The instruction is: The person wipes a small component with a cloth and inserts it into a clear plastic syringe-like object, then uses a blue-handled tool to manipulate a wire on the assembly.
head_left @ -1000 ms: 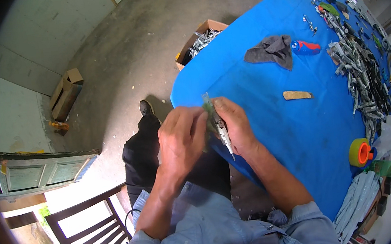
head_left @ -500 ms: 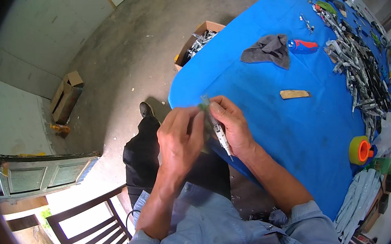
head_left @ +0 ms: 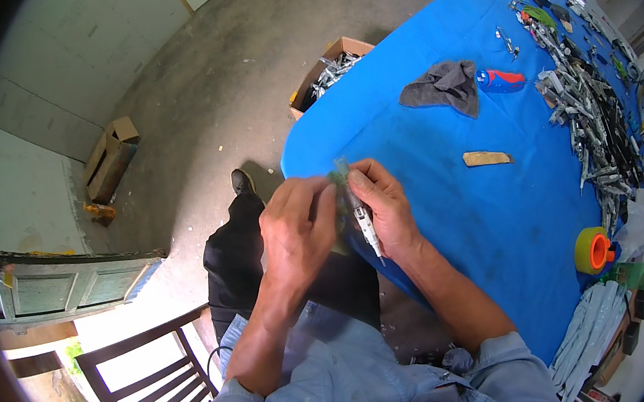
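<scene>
In front of my lap, at the table's near left edge, both hands meet. My right hand [head_left: 384,208] is closed around a slim silvery-white metal part [head_left: 365,224] with a thin pin at its lower end. The part is tilted, its upper end between the two hands. My left hand [head_left: 293,221] is closed, its fingers bent and blurred against the part's upper side. Something soft and green [head_left: 334,178] shows between its fingertips and the part; its kind is not clear. The left palm is hidden.
The blue-covered table [head_left: 449,219] carries a grey cloth [head_left: 444,90], a blue-red tube [head_left: 501,80], a tan strip [head_left: 488,158], a tape roll [head_left: 592,250] and a heap of metal parts [head_left: 584,118]. A carton [head_left: 300,101] of similar parts stands beyond; a slatted chair [head_left: 157,389] is at left.
The hands stay in nearly the same place and grip, with only small finger movement. The view has shifted slightly, and the green stuff shows a little differently beside the part.
</scene>
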### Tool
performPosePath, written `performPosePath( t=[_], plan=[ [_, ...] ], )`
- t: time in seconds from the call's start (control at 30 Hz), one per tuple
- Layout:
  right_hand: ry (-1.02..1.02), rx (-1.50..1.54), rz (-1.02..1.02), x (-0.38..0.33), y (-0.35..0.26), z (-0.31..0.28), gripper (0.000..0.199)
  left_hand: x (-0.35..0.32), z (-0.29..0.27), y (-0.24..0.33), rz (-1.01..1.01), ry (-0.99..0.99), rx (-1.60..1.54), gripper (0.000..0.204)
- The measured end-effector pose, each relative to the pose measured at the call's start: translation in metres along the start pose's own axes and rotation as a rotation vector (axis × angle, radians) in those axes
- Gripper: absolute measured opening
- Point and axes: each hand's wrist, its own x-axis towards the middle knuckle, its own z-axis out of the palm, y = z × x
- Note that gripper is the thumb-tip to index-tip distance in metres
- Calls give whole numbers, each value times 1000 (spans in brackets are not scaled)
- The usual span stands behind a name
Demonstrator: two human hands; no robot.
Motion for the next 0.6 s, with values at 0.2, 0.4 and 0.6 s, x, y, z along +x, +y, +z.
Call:
performPosePath(
  t=[0.2, 0.4, 0.6],
  plan=[
    [23, -52, -13, 1, -1, -1, 17, -18, 7, 11, 125, -54, -21, 6],
    [-41, 38, 49, -1, -5, -5, 21, -7, 0, -16, -165, -44, -56, 10],
    [-64, 186, -95, 1, -14, -8, 25, 10, 16, -21, -284, -16, -140, 13]
  ],
)
